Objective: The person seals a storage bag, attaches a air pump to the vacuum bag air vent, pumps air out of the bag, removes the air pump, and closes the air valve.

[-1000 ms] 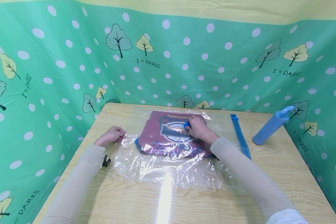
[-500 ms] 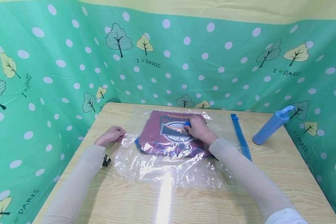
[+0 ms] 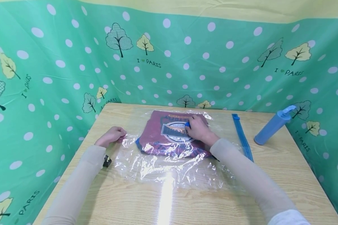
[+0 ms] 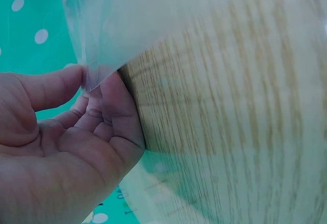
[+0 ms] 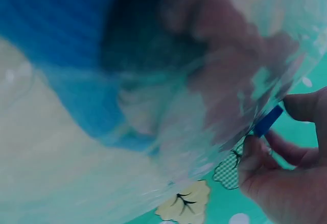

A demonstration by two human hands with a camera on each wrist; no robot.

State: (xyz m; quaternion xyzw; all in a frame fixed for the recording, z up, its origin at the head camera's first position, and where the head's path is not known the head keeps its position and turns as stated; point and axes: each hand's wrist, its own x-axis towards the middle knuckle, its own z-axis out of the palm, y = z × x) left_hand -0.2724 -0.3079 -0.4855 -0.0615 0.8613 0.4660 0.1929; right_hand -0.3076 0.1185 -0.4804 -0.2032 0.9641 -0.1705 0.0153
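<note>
A clear plastic storage bag (image 3: 157,168) lies on the wooden table with a folded maroon garment (image 3: 155,128) inside, its printed emblem facing up. Blue cloth peeks out under the maroon layer. At the bag's left side, my left hand (image 3: 112,135) pinches the film's edge (image 4: 94,73) between thumb and fingers, as the left wrist view shows. Over the garment, my right hand (image 3: 199,128) holds a small blue valve cap (image 5: 268,121) on the bag by thumb and fingertips. A blue zip strip (image 3: 243,137) with a slider runs along the bag's right side.
A blue hand pump (image 3: 271,128) stands tilted on the right of the table (image 3: 214,206). Beside the left sleeve is a small black object (image 3: 107,161). A green dotted curtain (image 3: 169,68) encloses the table at the back and sides.
Hardly anything moves. My right hand shifts very slightly on the valve cap; the left hand keeps its hold on the bag's edge.
</note>
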